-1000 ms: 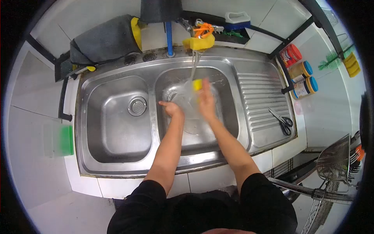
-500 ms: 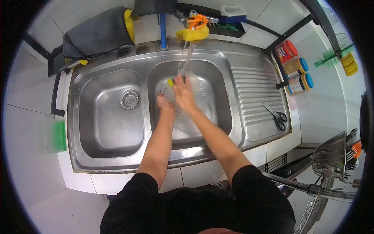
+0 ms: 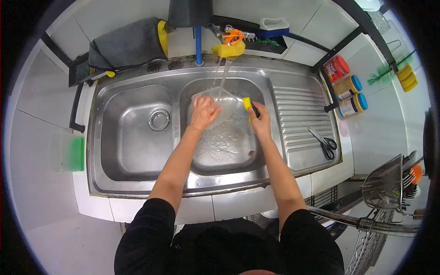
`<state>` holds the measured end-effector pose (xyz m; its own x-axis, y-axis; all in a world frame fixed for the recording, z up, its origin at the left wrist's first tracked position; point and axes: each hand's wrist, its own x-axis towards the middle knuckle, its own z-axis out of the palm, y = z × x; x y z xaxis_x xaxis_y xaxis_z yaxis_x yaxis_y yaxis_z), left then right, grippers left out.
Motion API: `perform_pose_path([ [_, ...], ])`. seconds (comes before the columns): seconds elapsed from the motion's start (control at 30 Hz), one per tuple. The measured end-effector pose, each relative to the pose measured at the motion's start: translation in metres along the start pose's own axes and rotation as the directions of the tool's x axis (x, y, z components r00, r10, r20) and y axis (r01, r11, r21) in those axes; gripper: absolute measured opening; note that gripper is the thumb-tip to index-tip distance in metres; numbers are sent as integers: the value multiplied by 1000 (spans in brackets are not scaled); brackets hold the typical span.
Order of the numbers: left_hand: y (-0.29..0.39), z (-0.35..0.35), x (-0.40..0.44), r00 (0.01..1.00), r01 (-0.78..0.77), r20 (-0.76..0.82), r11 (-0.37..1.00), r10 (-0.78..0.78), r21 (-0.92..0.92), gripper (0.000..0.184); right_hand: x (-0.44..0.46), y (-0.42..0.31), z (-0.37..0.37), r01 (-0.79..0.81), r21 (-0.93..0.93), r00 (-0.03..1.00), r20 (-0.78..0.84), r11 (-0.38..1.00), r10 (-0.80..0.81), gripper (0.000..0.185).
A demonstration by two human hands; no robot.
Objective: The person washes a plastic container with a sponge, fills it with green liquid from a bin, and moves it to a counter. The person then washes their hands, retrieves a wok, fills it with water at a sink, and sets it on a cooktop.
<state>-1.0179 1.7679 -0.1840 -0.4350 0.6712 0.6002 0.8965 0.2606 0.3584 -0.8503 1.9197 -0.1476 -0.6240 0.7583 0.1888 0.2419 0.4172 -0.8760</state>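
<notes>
My left hand (image 3: 205,112) is closed on the edge of a thin, clear plastic piece (image 3: 224,111) over the right sink basin (image 3: 269,149). Its exact kind is hard to make out. A stream of water (image 3: 223,82) falls by the plastic from a tap wrapped in yellow cloth (image 3: 228,50). At the basin's right side, my right hand (image 3: 260,123) grips a small yellow-and-black object (image 3: 248,103), its lower part hidden by the fingers. A small brown bit (image 3: 251,153) lies on the wet basin floor.
The left basin (image 3: 133,151) has a round drain. Black-handled scissors (image 3: 326,145) lie on the ribbed drainboard (image 3: 298,107). Jars (image 3: 352,105) stand along the right wall. A grey cloth (image 3: 128,45) hangs at the back left; a wire strainer (image 3: 382,183) sits at lower right.
My right hand has moved right, away from the left hand, with the yellow-and-black object. My left hand has risen slightly, and the clear plastic shows more plainly. The camera view has shifted slightly.
</notes>
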Motion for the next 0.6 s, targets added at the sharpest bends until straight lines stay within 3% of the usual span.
perform_pose_path([
  [0.03,1,1,-6,991,-98,86,993,104,-62,15,4,-3,0,336,-100,934,-92,936,-345,22],
  [0.07,2,5,-8,990,-100,94,993,106,-60,15,11,-5,3,331,-96,936,-95,939,-339,22],
  [0.13,6,16,-16,939,291,-107,922,-326,-255,37,24,-8,19,496,-149,852,275,856,-446,22],
  [0.17,2,25,-23,938,300,-98,922,-331,-245,37,31,-6,29,488,-139,854,279,862,-439,22],
  [0.2,-9,39,-32,714,653,94,612,-694,-447,54,40,-1,42,497,-260,822,447,828,-353,22],
  [0.23,-15,45,-35,365,838,343,145,-865,-526,72,49,5,55,523,-370,772,589,768,-241,22],
  [0.27,-23,49,-40,365,840,339,149,-867,-522,72,56,10,70,522,-364,771,588,772,-244,22],
  [0.33,-31,54,-42,148,889,773,-260,-617,-377,87,61,31,101,542,-767,800,596,344,68,25],
  [0.37,-31,54,-46,139,891,775,-263,-616,-369,87,54,48,117,540,-766,799,597,349,75,25],
  [0.43,-33,43,-34,180,904,858,-262,-481,-337,93,49,63,143,367,-698,754,610,614,243,25],
  [0.47,-30,38,-28,184,907,857,-254,-482,-337,93,48,63,148,363,-698,758,607,617,239,25],
  [0.5,-21,32,-21,178,908,859,-258,-480,-331,91,42,56,147,323,-562,730,660,762,177,24],
  [0.57,-19,35,-19,170,908,867,-269,-469,-323,90,29,50,151,269,-411,706,700,871,112,25],
  [0.6,-28,40,-22,249,857,852,-306,-460,-415,88,22,47,158,-37,-256,748,634,966,196,27],
])
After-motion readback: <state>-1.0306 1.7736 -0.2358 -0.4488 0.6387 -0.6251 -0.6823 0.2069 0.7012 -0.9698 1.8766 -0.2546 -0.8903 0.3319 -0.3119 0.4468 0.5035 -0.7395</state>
